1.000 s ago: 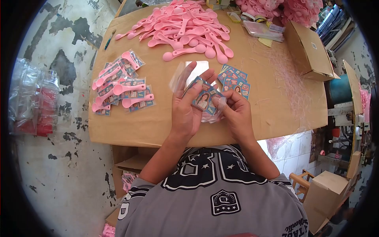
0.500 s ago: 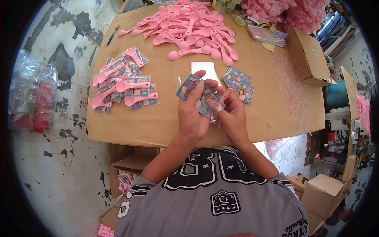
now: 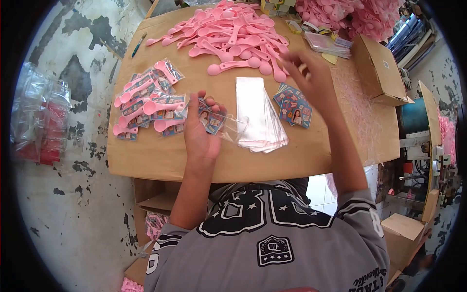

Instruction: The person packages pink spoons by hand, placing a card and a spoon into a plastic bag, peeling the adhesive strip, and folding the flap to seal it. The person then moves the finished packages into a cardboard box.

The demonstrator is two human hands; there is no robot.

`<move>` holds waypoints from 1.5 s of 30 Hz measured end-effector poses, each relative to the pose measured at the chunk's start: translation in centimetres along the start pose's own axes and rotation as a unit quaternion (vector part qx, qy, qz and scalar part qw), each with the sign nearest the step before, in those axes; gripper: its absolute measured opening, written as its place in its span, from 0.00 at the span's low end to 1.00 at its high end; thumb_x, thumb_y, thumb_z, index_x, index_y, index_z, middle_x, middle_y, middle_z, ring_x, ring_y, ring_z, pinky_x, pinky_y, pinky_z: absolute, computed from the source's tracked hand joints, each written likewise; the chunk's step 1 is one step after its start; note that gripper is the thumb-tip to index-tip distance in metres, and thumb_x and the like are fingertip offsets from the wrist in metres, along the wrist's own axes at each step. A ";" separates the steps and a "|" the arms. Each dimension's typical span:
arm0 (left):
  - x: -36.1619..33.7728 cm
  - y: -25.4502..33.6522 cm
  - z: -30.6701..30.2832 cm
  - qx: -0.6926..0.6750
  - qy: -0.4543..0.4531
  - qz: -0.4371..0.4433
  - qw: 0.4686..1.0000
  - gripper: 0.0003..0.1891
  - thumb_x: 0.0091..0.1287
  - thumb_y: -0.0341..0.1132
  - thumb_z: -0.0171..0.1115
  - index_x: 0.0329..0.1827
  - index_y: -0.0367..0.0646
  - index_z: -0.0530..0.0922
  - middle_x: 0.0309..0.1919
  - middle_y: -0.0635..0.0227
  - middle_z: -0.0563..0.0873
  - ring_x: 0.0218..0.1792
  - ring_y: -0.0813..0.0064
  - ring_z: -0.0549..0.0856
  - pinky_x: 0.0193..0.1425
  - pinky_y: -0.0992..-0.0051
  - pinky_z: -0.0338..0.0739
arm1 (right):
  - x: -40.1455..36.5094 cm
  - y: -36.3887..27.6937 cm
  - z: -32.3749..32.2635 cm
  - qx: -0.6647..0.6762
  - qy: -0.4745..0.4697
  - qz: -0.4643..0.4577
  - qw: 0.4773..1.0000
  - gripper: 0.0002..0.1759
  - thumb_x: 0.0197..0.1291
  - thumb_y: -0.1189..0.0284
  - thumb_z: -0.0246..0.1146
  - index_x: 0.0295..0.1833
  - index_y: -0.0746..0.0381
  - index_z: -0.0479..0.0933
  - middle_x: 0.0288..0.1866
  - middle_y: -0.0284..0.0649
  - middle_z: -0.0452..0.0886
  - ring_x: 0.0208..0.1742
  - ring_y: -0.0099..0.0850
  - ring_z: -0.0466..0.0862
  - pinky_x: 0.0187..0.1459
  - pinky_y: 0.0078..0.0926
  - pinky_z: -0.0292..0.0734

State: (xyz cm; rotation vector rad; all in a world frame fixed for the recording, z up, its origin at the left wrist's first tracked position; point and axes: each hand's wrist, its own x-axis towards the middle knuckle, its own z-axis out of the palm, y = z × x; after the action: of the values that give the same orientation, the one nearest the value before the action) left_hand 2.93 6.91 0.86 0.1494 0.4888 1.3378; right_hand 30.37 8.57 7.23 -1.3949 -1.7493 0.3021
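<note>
My left hand [image 3: 202, 134] is closed on a clear plastic bag [image 3: 232, 130] with a blue printed card [image 3: 213, 121] inside. The bag's loose end sticks out to the right. My right hand [image 3: 311, 78], somewhat blurred, is raised at the right edge of the pile of pink measuring spoons [image 3: 233, 36]. Its fingers are bent but apart, and nothing shows in them. Between the hands lies a fanned stack of clear bags [image 3: 255, 117]. Loose blue cards [image 3: 295, 109] are stacked below my right hand. Bagged spoons with cards [image 3: 151, 104] are heaped left of my left hand.
A pen [image 3: 139, 45] lies at the table's [image 3: 321, 151] far left. An open cardboard box [image 3: 379, 70] stands on the right side, near plastic packs [image 3: 328, 44] and bulging bags of pink spoons [image 3: 350, 17]. Clear and red plastic packs [image 3: 41, 117] are on the floor to the left.
My right hand has let go of the bag and moved up and right toward the spoon pile. My left hand has moved left with the bag and card, uncovering the stack of clear bags.
</note>
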 end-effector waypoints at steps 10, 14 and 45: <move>-1.7 -1.4 0.5 0.101 -0.020 0.017 0.994 0.19 0.82 0.49 0.63 0.59 0.41 0.78 0.36 0.69 0.85 0.36 0.77 0.84 0.54 0.70 0.85 | 7.3 7.9 5.2 -0.093 -0.064 0.041 0.993 0.15 0.69 0.67 0.70 0.57 0.58 0.83 0.43 0.46 0.90 0.43 0.42 0.89 0.44 0.41 0.82; -0.9 -1.4 -0.1 0.071 0.018 0.049 0.996 0.20 0.82 0.49 0.62 0.61 0.41 0.77 0.39 0.67 0.85 0.40 0.74 0.85 0.60 0.66 0.85 | 6.4 7.1 2.2 -0.036 -0.005 0.002 0.999 0.12 0.67 0.74 0.70 0.55 0.61 0.82 0.40 0.45 0.88 0.37 0.37 0.88 0.41 0.36 0.82; -2.0 -5.5 3.4 0.023 -0.107 -0.067 0.992 0.23 0.82 0.52 0.60 0.65 0.42 0.76 0.49 0.62 0.86 0.49 0.70 0.88 0.69 0.61 0.84 | -12.2 -4.4 5.3 0.371 0.036 0.188 0.909 0.26 0.65 0.73 0.77 0.62 0.60 0.72 0.52 0.32 0.77 0.53 0.22 0.78 0.52 0.25 0.78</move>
State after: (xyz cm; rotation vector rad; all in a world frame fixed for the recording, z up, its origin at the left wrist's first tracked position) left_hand 9.01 4.29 2.25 0.2899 0.3428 1.1634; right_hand 23.62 -2.15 1.19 -1.1247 -1.0931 0.9972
